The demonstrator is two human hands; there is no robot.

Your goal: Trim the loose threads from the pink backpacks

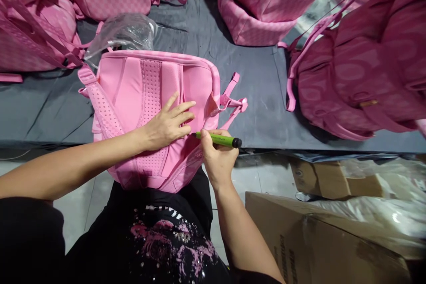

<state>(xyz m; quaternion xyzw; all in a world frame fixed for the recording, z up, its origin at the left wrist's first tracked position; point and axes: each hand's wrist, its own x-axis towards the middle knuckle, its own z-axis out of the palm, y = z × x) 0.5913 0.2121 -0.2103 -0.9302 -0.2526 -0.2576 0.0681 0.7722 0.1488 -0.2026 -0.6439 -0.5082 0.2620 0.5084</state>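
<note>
**Backpack check at the pen stage, no visible result yet**

Counter (259,84), grey cloth top, carries everything. Largest items: finished-looking pink backpacks piled around the edges, dark pink one at right (359,80), two stacked at top centre (262,4), more at top left (36,22). Clear plastic bag (123,31) lies just behind the work piece.

Work piece: light pink backpack (149,111), back panel up, at the near edge of the counter and overhanging it toward the person's lap. Shoulder straps (103,106) and loose webbing (233,100) splay to the sides.

Hands:
- Left hand (168,124) flat on the padded back panel, fingers spread, pressing the bag down.
- Right hand (218,157) closed around a green pen (218,139), tip touching the bag just beside the left fingertips.

Status, my read: bag is positioned and pinned, pen is at the fabric. Can't tell if any mark or trim is made; the tip area is too small to see. This bag isn't bagged yet.

Cardboard boxes (316,230) sit on the floor at right, below the counter.
</note>
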